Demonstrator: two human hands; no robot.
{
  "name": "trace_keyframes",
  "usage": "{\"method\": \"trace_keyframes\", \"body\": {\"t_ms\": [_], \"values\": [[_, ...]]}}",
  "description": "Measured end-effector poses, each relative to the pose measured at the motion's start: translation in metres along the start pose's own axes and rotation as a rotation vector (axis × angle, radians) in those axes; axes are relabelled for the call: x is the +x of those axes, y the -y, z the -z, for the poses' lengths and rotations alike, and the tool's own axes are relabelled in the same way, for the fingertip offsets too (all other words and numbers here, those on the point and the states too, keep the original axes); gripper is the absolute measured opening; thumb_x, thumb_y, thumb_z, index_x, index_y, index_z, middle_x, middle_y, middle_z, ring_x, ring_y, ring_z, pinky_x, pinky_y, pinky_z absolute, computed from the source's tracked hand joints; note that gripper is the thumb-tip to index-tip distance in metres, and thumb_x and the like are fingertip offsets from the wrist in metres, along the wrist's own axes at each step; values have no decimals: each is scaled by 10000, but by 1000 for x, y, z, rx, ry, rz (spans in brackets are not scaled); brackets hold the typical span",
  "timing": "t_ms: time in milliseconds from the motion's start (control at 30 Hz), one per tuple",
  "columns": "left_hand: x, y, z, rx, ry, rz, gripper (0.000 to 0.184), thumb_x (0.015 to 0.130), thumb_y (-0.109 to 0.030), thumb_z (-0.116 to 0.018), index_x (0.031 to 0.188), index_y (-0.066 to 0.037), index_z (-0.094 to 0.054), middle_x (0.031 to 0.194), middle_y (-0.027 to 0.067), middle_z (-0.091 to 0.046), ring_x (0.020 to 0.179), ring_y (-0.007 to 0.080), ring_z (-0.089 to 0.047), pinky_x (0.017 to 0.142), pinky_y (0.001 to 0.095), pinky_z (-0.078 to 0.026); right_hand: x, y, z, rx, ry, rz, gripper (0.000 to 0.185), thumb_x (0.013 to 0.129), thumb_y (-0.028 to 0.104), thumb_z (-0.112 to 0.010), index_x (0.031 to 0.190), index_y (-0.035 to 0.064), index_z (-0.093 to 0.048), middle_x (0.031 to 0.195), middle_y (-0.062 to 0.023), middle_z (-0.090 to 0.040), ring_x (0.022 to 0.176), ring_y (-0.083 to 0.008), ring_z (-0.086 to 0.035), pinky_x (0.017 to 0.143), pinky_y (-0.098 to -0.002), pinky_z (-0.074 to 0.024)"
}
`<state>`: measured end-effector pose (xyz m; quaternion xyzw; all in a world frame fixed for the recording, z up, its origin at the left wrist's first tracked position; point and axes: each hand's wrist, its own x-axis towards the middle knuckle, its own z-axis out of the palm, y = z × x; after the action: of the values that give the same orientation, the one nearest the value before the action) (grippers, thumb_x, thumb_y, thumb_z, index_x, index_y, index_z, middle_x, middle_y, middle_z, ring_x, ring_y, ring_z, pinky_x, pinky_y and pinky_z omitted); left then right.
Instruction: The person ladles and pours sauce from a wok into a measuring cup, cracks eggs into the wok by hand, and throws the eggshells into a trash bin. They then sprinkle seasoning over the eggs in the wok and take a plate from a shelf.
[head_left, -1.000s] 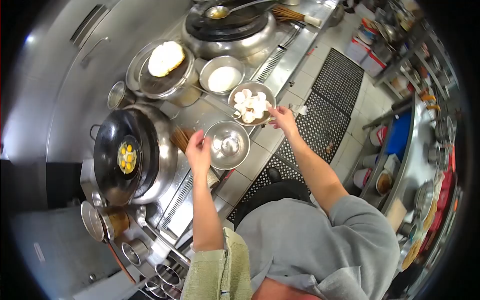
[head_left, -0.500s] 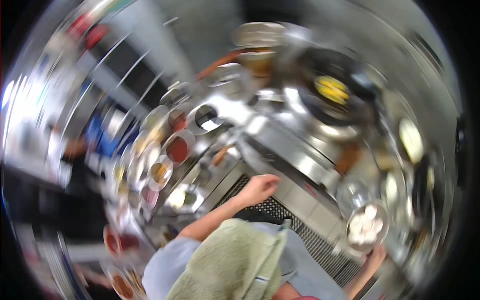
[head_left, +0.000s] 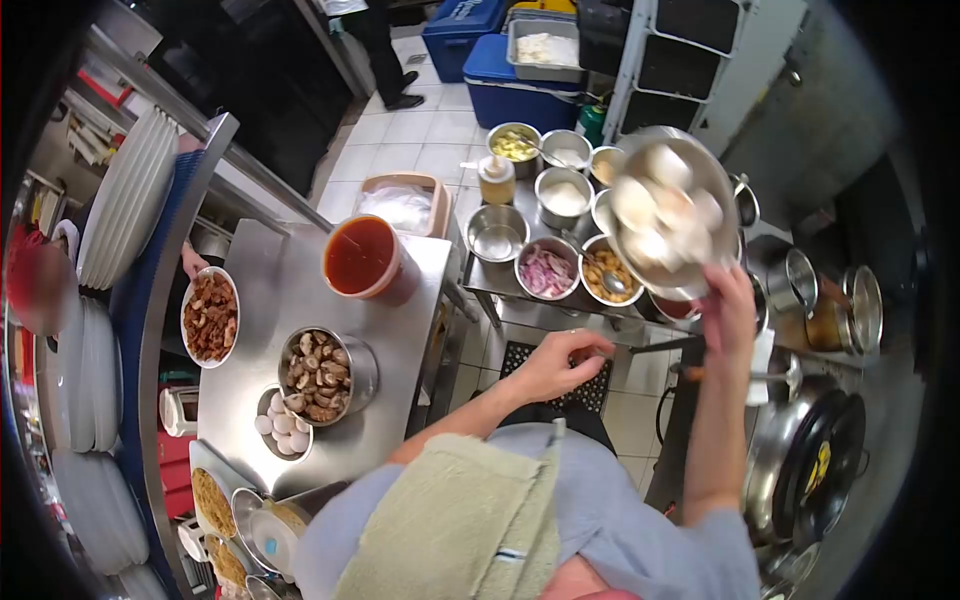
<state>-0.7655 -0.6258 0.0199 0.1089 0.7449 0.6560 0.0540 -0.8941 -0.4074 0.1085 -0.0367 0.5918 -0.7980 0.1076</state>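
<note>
My right hand (head_left: 728,305) grips the rim of a metal bowl (head_left: 715,170), lifted and tilted over the small table of ingredients. Inside it lie white rounded pieces (head_left: 660,205), too blurred for me to tell their kind. My left hand (head_left: 562,362) hovers in front of my body, fingers loosely bent and thumb apart, holding nothing. Below and beyond the lifted bowl are a bowl of sliced red onion (head_left: 547,272), a bowl of brown-yellow chunks with a spoon (head_left: 608,275) and an empty metal bowl (head_left: 496,234).
On the left steel counter (head_left: 270,260) stand a tub of red sauce (head_left: 362,258), a pot of mushrooms (head_left: 318,378) and a bowl of eggs (head_left: 284,425). Another person's hand (head_left: 193,262) holds a bowl of browned pieces (head_left: 210,317). A wok (head_left: 835,470) sits at right.
My view has swung left, from the stove toward the counter and small table. My right hand has raised the bowl of white pieces. My left hand stays in front of my body.
</note>
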Motion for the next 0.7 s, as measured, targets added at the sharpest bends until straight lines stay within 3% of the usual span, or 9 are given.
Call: {"method": "trace_keyframes", "body": {"t_ms": [67,233,367,500,633,667,700], "values": [[-15,14,20,17,-167,50,210,865,-69,-605,1058,3,-646,980,90,-658,830,133,-622,743,268,-504,78,-17,-70,37,173,-44,280,861,106,-579,1122,4,-582,998,-75,-655,740,-98,-607,602,-249,-509],[-75,39,62,-29,-505,216,213,884,-46,-590,1086,6,-631,1022,68,-652,892,127,-615,814,260,-492,221,-108,-230,249,334,-245,7,822,47,-564,820,41,-563,726,-19,-522,641,-114,-551,604,-301,-554],[-125,38,67,-93,-856,388,204,901,-39,-590,1096,7,-627,1044,47,-638,923,102,-602,844,248,-478,259,-151,-312,261,359,-310,67,805,61,-567,818,-3,-552,720,-65,-542,589,-137,-562,550,-276,-583],[-151,37,62,-142,-1078,504,208,896,-36,-593,1097,-1,-632,1040,45,-648,921,100,-605,839,253,-486,274,-173,-340,136,376,-246,160,826,103,-600,896,-29,-544,803,-127,-603,617,-194,-624,549,-309,-587],[-175,23,31,-244,-1259,469,212,894,-34,-585,1098,-5,-633,1024,51,-659,915,107,-612,841,259,-492,241,-125,-315,-172,449,-165,157,796,160,-642,906,47,-647,792,-44,-624,594,-111,-568,558,-255,-530],[-186,18,25,-138,-1256,453,201,913,-49,-572,1103,-25,-634,993,27,-644,881,90,-590,816,246,-483,270,-146,-287,-379,532,13,171,813,158,-624,940,48,-651,845,-53,-641,651,-133,-601,586,-268,-529],[-199,13,17,-131,-1392,450,201,913,-49,-572,1103,-25,-634,993,27,-644,881,90,-590,816,246,-483,244,-115,-282,-150,591,-153,188,827,149,-608,965,27,-646,922,-76,-654,764,-176,-643,653,-302,-538]]}}
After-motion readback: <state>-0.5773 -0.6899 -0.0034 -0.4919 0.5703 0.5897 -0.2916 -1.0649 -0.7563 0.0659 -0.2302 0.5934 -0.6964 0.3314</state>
